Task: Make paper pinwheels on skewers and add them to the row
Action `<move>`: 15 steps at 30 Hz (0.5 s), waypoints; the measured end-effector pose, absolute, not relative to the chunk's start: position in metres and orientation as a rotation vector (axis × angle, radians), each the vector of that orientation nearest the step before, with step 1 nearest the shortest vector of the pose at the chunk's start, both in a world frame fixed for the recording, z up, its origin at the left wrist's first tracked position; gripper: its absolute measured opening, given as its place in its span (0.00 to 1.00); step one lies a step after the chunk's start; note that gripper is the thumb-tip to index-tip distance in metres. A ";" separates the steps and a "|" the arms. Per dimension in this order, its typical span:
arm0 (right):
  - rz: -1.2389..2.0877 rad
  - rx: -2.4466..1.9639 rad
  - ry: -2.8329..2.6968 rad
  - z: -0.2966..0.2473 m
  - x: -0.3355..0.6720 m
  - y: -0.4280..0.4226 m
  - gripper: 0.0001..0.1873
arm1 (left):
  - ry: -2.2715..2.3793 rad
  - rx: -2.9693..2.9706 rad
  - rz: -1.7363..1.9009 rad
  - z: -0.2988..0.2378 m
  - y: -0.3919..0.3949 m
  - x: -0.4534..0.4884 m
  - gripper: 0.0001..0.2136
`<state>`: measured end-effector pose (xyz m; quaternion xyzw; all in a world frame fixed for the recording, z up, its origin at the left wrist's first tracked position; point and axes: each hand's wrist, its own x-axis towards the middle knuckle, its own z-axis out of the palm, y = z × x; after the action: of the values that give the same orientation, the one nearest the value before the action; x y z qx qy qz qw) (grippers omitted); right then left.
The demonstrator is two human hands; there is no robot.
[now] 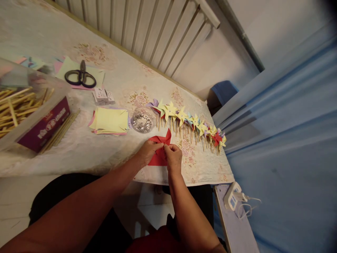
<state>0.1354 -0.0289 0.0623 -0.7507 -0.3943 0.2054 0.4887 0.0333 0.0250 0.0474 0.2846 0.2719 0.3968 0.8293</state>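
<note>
A red paper sheet [158, 160], partly folded toward its middle with one corner standing up, is between my two hands near the table's front edge. My left hand [149, 151] pinches it from the left, thumb pressed near the centre. From the right, my right hand [173, 155] has its fingertips closed at the same centre; whether a small pin is between them is too small to tell. Just beyond the paper sits a round clear dish [143, 119] of shiny metal pins. To its left lies a stack of cut paper squares [111, 119], yellow on top.
Finished paper pinwheels [181, 116] on sticks line the right side of the table. Black-handled scissors [82, 78] rest on coloured paper by small boxes [102, 95]. A clear bin [56, 92] of wooden sticks [19, 105] stands left. A power strip [232, 196] is at lower right.
</note>
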 end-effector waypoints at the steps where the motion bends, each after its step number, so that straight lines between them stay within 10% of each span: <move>1: 0.496 -1.823 -0.945 0.062 0.135 -0.029 0.17 | 0.583 0.608 0.848 0.047 0.025 0.033 0.08; 15: 0.480 -1.817 -0.893 0.069 0.130 -0.031 0.17 | 0.571 0.606 0.814 0.047 0.025 0.034 0.09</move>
<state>0.1298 -0.0311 0.0690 -0.7533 -0.3703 0.1988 0.5059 0.0339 0.0248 0.0466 0.2862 0.2696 0.3846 0.8352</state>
